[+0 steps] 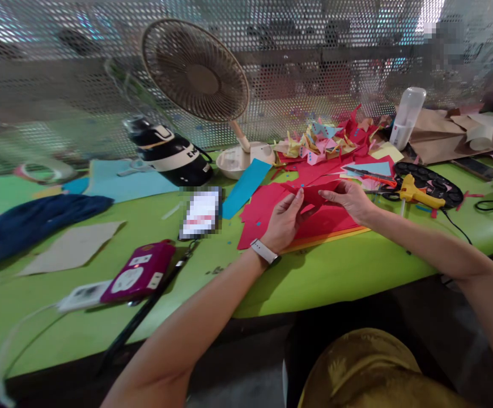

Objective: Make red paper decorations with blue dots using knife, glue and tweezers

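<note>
My left hand [284, 222], with a white watch on the wrist, pinches the left edge of a small red paper piece [314, 196]. My right hand [348, 199] grips the same piece from the right. Both hands hover just above a stack of red paper sheets [331, 222] on the green table [327, 272]. More red sheets [260, 208] spread to the left of the stack.
A yellow glue gun [416, 194] lies right of my hands by a black tray [437, 184]. Folded coloured paper shapes [318, 141] are heaped behind. A fan [195, 71], black flask [168, 152], blue paper strip [245, 187], magenta device [138, 273] and power strip [83, 294] lie to the left.
</note>
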The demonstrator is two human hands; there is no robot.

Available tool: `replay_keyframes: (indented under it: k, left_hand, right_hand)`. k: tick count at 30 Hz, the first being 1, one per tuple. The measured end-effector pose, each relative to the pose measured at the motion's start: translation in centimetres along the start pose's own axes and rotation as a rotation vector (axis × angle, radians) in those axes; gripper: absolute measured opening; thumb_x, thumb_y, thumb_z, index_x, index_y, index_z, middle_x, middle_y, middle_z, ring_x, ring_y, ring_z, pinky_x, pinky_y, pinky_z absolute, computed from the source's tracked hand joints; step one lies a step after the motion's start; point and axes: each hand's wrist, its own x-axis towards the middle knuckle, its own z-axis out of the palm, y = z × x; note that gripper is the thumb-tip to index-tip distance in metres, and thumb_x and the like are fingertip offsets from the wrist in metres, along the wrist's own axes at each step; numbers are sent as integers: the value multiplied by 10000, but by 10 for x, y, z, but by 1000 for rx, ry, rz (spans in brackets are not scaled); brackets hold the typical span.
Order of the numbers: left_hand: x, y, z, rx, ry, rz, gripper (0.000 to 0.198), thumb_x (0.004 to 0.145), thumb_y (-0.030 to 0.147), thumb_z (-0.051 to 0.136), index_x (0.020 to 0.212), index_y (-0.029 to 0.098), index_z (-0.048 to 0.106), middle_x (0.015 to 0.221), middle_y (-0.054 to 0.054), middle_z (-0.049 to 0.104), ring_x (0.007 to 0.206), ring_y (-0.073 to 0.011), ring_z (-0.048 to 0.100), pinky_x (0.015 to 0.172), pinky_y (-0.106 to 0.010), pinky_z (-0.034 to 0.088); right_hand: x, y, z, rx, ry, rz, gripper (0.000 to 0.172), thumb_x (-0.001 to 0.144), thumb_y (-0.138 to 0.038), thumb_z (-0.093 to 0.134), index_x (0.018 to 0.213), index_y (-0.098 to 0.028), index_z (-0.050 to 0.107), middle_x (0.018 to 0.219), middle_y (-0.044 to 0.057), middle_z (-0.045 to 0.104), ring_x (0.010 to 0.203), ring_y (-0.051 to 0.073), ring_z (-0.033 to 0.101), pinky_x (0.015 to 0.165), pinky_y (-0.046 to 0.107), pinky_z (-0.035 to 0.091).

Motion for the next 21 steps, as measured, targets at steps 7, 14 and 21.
replay_keyframes:
  k: [7, 14, 21]
  left_hand:
    - [-1, 1, 1, -8, -1, 4, 403, 617, 500, 913, 838, 201, 757, 912, -44, 793, 1017, -252, 734, 946, -422, 595]
    - [-1, 0, 0, -17, -5, 21, 375, 655, 488, 898, 859, 207, 757, 981, -50, 794, 1065, -254, 724, 962, -406, 586]
    - [1, -2, -2, -12, 25, 27, 389, 629, 501, 907, 851, 221, 753, 983, -43, 795, 1062, -261, 726, 946, -409, 594]
  right_hand:
    - [0, 0, -1, -16, -13, -23, 361, 577, -446, 911, 757, -205, 711, 768, -5, 729, 718, 142, 659, 822, 341, 570]
    - [1, 1, -1, -2, -12, -29, 374, 587, -441, 908, 792, -205, 701, 809, 0, 732, 762, 144, 675, 884, 362, 566]
    - [0, 0, 0, 24, 8, 7, 418, 542, -493, 913, 770, -209, 709, 810, 0, 734, 748, 137, 669, 889, 359, 575]
